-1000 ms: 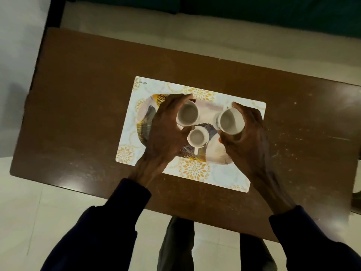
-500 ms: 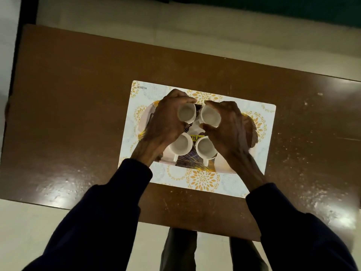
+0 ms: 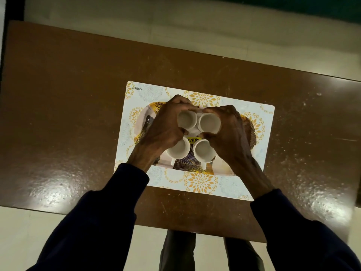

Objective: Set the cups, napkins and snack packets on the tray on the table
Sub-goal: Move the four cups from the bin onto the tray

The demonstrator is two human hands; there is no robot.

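A patterned tray (image 3: pixel 222 169) lies on a floral placemat (image 3: pixel 201 182) in the middle of the brown table (image 3: pixel 68 114). Several small white cups stand on it in a tight square. My left hand (image 3: pixel 164 130) is wrapped around the far left cup (image 3: pixel 186 119). My right hand (image 3: pixel 228 133) grips the far right cup (image 3: pixel 209 123), and the two far cups touch. The near left cup (image 3: pixel 178 149) and near right cup (image 3: pixel 204 150) stand free, handles pointing toward me. A yellow price sticker (image 3: pixel 193 139) shows between the cups. No napkins or snack packets are in view.
The table's near edge runs just below the placemat, with my legs (image 3: pixel 177 251) and pale floor tiles (image 3: pixel 19 231) beneath. A pale strip and dark green surface (image 3: pixel 293 8) lie beyond the far edge.
A second ago one cup stood on the tray and each hand held a cup apart. The hands brought their cups together at the far side; another cup now stands near.
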